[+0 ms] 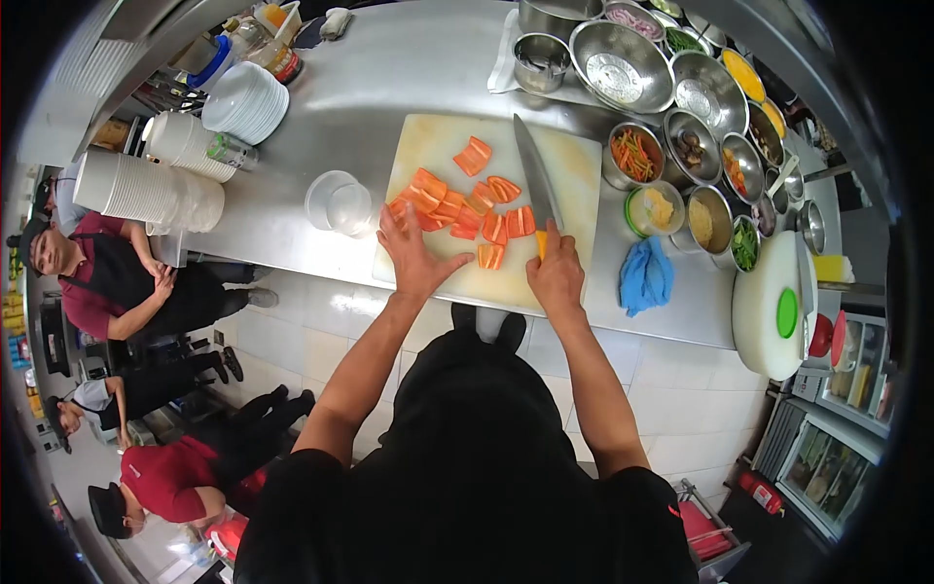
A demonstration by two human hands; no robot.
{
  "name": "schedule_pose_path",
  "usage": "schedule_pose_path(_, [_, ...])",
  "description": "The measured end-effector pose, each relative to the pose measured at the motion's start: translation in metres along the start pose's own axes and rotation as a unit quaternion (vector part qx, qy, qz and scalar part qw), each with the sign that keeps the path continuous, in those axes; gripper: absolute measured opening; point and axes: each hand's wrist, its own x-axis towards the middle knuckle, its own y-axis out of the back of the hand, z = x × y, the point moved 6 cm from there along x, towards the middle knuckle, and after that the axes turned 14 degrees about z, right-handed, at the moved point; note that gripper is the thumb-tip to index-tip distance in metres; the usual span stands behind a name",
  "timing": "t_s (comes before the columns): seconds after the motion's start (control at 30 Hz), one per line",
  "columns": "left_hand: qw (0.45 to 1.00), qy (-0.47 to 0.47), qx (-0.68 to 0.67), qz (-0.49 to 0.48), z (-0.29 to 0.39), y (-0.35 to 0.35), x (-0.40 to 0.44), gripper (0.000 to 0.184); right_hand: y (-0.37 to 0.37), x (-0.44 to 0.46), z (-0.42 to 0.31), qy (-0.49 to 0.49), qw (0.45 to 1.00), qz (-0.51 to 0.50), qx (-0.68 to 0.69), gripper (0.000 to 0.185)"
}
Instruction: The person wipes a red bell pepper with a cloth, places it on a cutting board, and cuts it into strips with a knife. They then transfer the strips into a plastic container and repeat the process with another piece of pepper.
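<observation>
Several orange-red bell pepper pieces point(494, 227) lie scattered on a pale cutting board point(438, 146). My left hand point(418, 258), fingers spread, is over the board's left edge beside the pepper pieces; its fingertips reach the nearest ones. In my right hand point(559, 277) is the yellow handle of a large chef's knife point(533, 165). Its blade lies over the right part of the board, tip pointing away from me. To the left of the board stands a clear plastic tub point(338, 201).
Metal bowls point(623, 68) and containers of cut vegetables crowd the right back. A blue cloth point(646, 277) lies right of the board. Stacked white tubs point(146, 190) and plates point(245, 102) stand at left. Several co-workers point(107, 273) are on the left.
</observation>
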Motion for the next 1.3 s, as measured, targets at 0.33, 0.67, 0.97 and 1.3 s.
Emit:
schedule_pose_path(0.33, [0.999, -0.024, -0.005, -0.027, -0.018, -0.052, 0.073, 0.126, -0.034, 0.035, -0.046, -0.042, 0.996, -0.044, -0.060, 0.082])
schedule_pose_path(0.67, [0.991, -0.006, -0.067, -0.115, -0.030, -0.048, 0.081, 0.110, -0.021, 0.053, -0.019, -0.115, 0.990, 0.029, 0.074, 0.058])
schedule_pose_path(0.97, [0.968, 0.039, -0.238, -0.067, 0.007, -0.035, 0.097, 0.025, 0.060, -0.072, 0.011, -0.229, 0.958, 0.039, 0.165, 0.029])
schedule_pose_path(1.3, [0.967, -0.125, 0.146, -0.165, 0.072, -0.152, 0.116, 0.023, 0.049, -0.081, 0.066, -0.341, 0.909, -0.073, 0.229, 0.022])
